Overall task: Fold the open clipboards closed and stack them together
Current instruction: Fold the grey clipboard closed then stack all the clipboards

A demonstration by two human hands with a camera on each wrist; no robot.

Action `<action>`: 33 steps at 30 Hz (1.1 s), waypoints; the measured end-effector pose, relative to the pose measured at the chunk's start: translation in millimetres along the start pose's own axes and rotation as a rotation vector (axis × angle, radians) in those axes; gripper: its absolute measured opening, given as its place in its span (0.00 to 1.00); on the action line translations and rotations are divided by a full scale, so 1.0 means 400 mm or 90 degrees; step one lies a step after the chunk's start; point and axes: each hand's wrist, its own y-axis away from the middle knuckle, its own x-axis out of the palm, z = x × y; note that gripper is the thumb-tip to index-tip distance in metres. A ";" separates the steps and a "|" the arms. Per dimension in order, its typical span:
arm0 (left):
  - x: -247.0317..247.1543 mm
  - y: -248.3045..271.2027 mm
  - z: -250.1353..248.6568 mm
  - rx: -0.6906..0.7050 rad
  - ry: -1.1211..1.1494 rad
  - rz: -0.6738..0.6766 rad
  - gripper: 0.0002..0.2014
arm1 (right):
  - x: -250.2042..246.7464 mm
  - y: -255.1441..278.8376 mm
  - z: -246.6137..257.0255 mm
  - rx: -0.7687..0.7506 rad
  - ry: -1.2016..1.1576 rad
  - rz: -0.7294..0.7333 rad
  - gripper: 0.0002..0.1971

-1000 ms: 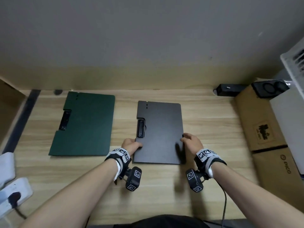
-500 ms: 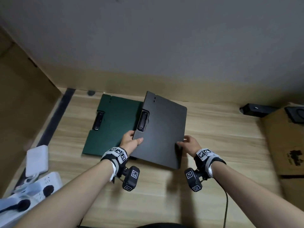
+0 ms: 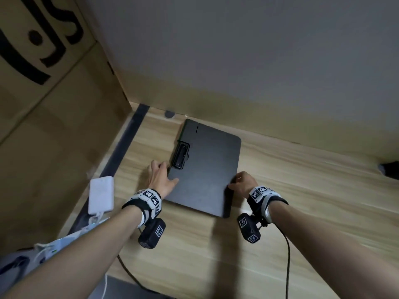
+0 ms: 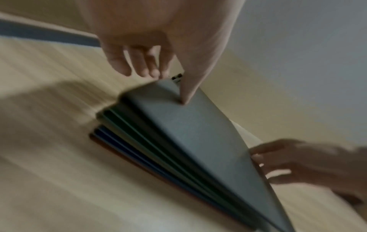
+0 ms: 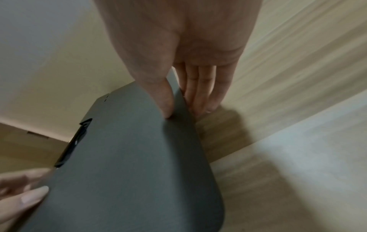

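A dark grey clipboard [image 3: 207, 169], folded closed with its black clip [image 3: 180, 157] on the left edge, lies at the back left of the wooden desk [image 3: 302, 201]. My left hand [image 3: 160, 178] holds its left edge, thumb on top. My right hand [image 3: 241, 182] pinches its right edge, thumb on top and fingers beneath [image 5: 200, 100]. In the left wrist view the grey clipboard [image 4: 198, 141] sits slightly tilted on a stack. Under it show a green clipboard's edge [image 4: 127, 125], a blue edge [image 4: 111, 138] and a brown edge [image 4: 103, 144]. From the head view the stack below is hidden.
A large cardboard box [image 3: 54, 104] walls off the left side. A white adapter [image 3: 101, 196] and a power strip [image 3: 43, 251] with cables lie near my left forearm. A black object [image 3: 390, 169] sits far right. The wall [image 3: 259, 61] runs close behind the clipboards.
Both hands lifted the grey clipboard from the desk's middle and carried it left onto the green clipboard, which it now covers. The view has swung left.
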 end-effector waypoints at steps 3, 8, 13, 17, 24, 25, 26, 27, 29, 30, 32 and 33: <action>-0.004 -0.038 0.011 -0.009 -0.026 0.044 0.40 | 0.009 -0.012 0.019 -0.009 0.058 -0.008 0.14; 0.006 -0.127 -0.007 -0.096 0.036 0.162 0.48 | 0.007 -0.041 0.024 0.022 -0.089 -0.021 0.06; 0.029 -0.161 -0.006 -0.074 -0.031 0.168 0.51 | -0.012 -0.045 0.021 0.055 -0.201 0.013 0.06; 0.042 -0.124 -0.013 -0.055 -0.069 0.166 0.53 | -0.023 -0.032 0.002 0.080 -0.288 0.038 0.10; 0.107 -0.051 -0.009 -0.028 -0.093 0.191 0.54 | -0.026 0.010 -0.074 0.099 -0.253 0.085 0.06; 0.114 -0.041 -0.009 -0.029 -0.085 0.196 0.55 | -0.026 0.020 -0.086 0.094 -0.248 0.082 0.07; 0.120 -0.032 -0.009 -0.029 -0.076 0.200 0.56 | -0.030 0.035 -0.092 0.096 -0.258 0.082 0.07; 0.126 -0.025 -0.009 -0.025 -0.067 0.201 0.57 | -0.032 0.042 -0.106 0.099 -0.273 0.087 0.07; 0.139 -0.009 -0.010 -0.020 -0.044 0.205 0.56 | -0.040 0.060 -0.134 0.099 -0.293 0.095 0.12; 0.145 0.000 -0.010 -0.020 -0.033 0.206 0.56 | -0.044 0.069 -0.149 0.101 -0.298 0.102 0.18; 0.163 0.023 -0.009 -0.020 -0.017 0.201 0.54 | -0.046 0.090 -0.182 0.104 -0.306 0.126 0.21; 0.173 0.037 -0.010 -0.015 -0.014 0.195 0.53 | -0.045 0.100 -0.200 0.103 -0.302 0.137 0.22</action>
